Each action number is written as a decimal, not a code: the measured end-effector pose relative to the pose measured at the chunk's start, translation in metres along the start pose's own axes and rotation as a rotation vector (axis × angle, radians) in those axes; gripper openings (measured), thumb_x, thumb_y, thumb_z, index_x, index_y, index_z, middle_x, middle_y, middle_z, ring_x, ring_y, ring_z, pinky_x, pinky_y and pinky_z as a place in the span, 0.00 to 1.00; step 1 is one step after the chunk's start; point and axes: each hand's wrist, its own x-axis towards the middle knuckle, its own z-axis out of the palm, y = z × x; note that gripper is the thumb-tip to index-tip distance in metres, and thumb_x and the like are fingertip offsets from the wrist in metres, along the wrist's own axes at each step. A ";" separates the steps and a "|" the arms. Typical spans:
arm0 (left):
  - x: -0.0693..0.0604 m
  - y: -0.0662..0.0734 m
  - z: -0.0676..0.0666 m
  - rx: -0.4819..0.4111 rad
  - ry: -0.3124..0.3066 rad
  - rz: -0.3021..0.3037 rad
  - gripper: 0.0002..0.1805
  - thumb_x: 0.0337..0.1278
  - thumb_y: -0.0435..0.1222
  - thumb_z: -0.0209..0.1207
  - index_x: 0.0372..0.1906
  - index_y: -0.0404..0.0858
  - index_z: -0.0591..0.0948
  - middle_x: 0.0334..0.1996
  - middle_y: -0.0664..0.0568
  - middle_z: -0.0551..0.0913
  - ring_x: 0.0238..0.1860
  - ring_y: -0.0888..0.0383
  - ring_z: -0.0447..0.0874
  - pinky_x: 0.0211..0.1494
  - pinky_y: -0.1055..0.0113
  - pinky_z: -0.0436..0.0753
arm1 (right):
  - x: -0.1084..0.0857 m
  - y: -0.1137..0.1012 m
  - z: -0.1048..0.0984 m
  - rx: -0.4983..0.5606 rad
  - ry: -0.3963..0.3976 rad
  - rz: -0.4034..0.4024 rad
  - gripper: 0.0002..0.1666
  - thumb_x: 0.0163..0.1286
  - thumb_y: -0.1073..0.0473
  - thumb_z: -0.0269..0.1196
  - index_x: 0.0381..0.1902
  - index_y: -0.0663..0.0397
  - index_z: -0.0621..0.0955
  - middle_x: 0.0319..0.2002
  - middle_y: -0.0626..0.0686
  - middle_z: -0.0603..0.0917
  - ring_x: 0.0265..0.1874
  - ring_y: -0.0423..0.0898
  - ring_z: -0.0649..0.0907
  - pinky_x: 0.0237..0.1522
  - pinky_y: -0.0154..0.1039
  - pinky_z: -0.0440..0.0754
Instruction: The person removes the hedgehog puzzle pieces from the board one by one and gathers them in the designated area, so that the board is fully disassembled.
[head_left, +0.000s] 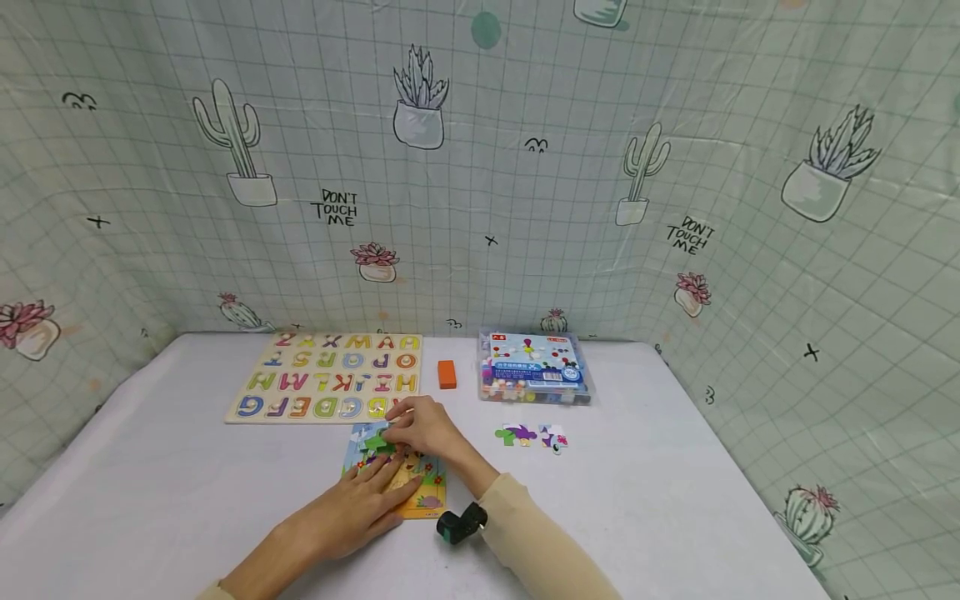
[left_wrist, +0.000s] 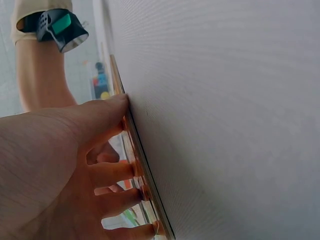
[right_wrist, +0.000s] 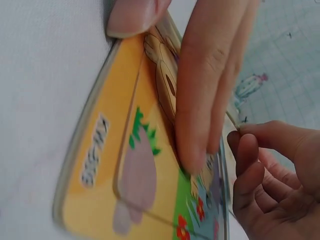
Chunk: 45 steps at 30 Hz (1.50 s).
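My left hand [head_left: 360,508] lies with spread fingers on a colorful jigsaw puzzle board [head_left: 429,502]. In the left wrist view, the left thumb [left_wrist: 107,110] presses the board's near edge, and the other fingers reach across its top. My right hand [head_left: 426,427] is over the board's far part and pinches a green puzzle piece [head_left: 377,442]. The right wrist view has that right hand [right_wrist: 280,175] with thumb and finger together on a thin edge; the piece's face is hidden there. Left-hand fingers [right_wrist: 200,95] cover part of the board's picture.
A wooden alphabet board [head_left: 322,400] lies just behind the puzzle. Past its right end sits an orange block [head_left: 447,375]. A clear case of small colored parts [head_left: 536,368] stands at the back right. Two puzzle pieces [head_left: 516,434] lie on the white table [head_left: 637,500].
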 end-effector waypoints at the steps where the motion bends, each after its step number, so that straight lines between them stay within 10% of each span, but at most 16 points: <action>1: 0.000 0.000 0.000 -0.002 -0.001 -0.001 0.27 0.71 0.45 0.52 0.72 0.47 0.69 0.74 0.36 0.61 0.74 0.34 0.57 0.68 0.31 0.64 | -0.001 0.001 -0.002 0.006 0.002 0.001 0.14 0.61 0.55 0.71 0.43 0.53 0.84 0.29 0.48 0.89 0.23 0.37 0.84 0.27 0.28 0.79; 22: 0.003 0.003 0.000 0.003 -0.021 -0.064 0.27 0.71 0.48 0.52 0.72 0.50 0.68 0.75 0.40 0.61 0.75 0.37 0.56 0.71 0.34 0.62 | -0.033 0.066 -0.087 0.018 0.076 0.046 0.15 0.64 0.58 0.69 0.47 0.58 0.82 0.32 0.54 0.89 0.23 0.40 0.82 0.24 0.32 0.77; 45: 0.000 0.003 0.001 -0.002 0.007 -0.029 0.27 0.71 0.45 0.53 0.72 0.47 0.69 0.74 0.37 0.61 0.74 0.34 0.58 0.69 0.32 0.64 | -0.046 0.091 -0.108 -0.008 0.083 0.071 0.13 0.65 0.61 0.67 0.46 0.60 0.84 0.25 0.52 0.87 0.19 0.39 0.78 0.21 0.31 0.75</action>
